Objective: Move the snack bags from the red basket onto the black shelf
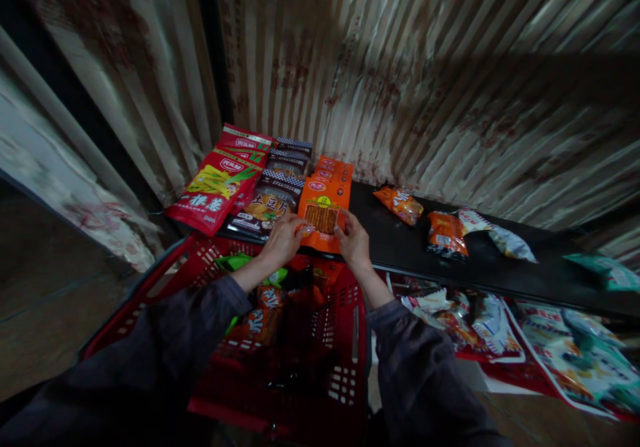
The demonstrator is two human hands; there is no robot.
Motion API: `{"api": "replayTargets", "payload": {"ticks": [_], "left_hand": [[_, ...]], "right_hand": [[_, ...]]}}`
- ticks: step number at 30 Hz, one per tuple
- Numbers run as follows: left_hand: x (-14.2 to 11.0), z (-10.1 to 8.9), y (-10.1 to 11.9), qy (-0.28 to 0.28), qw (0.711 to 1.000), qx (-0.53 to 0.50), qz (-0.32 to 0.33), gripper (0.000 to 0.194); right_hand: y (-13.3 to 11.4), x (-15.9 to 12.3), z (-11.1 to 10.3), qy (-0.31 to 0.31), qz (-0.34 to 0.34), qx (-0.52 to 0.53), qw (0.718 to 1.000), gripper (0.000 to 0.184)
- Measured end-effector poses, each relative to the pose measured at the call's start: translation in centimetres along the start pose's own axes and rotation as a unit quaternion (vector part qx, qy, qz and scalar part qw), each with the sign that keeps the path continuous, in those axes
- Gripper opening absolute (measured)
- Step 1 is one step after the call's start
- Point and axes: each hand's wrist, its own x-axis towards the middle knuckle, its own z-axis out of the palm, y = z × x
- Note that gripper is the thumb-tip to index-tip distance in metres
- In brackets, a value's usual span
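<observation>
Both hands grip one orange snack packet (323,219) at the front of a row of like orange packets (333,168) on a black shelf (500,260). My left hand (284,237) pinches the packet's left edge. My right hand (353,240) pinches its right edge. Below my arms stands a red plastic shopping basket (345,340) holding several snack bags, among them an orange one (263,313) and a green one (240,263).
Red packets (220,180) and dark checkered packets (273,200) lie left of the orange row. Loose orange bags (400,203), (447,233) and a pale bag (505,240) lie on the shelf to the right. More bags (550,340) fill the lower shelf. A corrugated wall (425,87) rises behind.
</observation>
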Motion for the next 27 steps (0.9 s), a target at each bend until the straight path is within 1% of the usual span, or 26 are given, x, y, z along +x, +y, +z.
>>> {"api": "replayTargets", "payload": {"ticks": [3, 5, 8, 11, 13, 16, 18, 21, 22, 24, 27], "left_hand": [[-0.2, 0.0, -0.1, -0.003, 1.0, 0.027, 0.013, 0.028], [-0.2, 0.1, 0.0, -0.004, 0.999, 0.043, 0.011, 0.029], [-0.3, 0.2, 0.5, -0.018, 0.998, 0.066, 0.005, 0.03], [-0.5, 0.1, 1.1, -0.031, 0.993, 0.11, 0.004, 0.033], [-0.7, 0.2, 1.3, -0.025, 0.99, 0.139, 0.017, 0.034], [-0.9, 0.6, 1.1, 0.01, 0.986, 0.16, 0.046, 0.034], [-0.7, 1.1, 1.0, 0.032, 0.986, 0.152, 0.061, 0.034], [-0.1, 2.1, 1.2, 0.029, 0.988, 0.126, 0.084, 0.037], [0.2, 2.4, 1.5, 0.022, 0.988, 0.127, 0.084, 0.038], [0.7, 2.8, 2.2, 0.012, 0.986, 0.155, 0.063, 0.042], [1.0, 3.1, 3.1, -0.003, 0.97, 0.242, 0.026, 0.047]], "right_hand": [[-0.6, -0.5, -0.1, -0.001, -0.045, -0.083, 0.995, 0.036], [-1.0, -0.7, -0.1, -0.005, -0.063, -0.135, 0.989, 0.035], [-1.2, -0.9, 0.0, -0.013, -0.076, -0.199, 0.977, 0.037], [-1.1, -1.2, 0.3, -0.007, -0.078, -0.242, 0.967, 0.038], [-1.1, -1.5, 0.4, 0.0, -0.076, -0.262, 0.962, 0.04], [-1.4, -1.9, 0.5, -0.002, -0.073, -0.286, 0.955, 0.041], [-1.6, -2.1, 0.5, -0.004, -0.074, -0.299, 0.951, 0.041], [-1.9, -2.2, 0.5, -0.001, -0.074, -0.313, 0.947, 0.04], [-1.9, -2.2, 0.6, 0.002, -0.076, -0.315, 0.946, 0.039], [-1.7, -2.1, 0.6, 0.013, -0.085, -0.317, 0.945, 0.037], [-1.3, -2.0, 0.7, 0.019, -0.09, -0.318, 0.944, 0.038]]}}
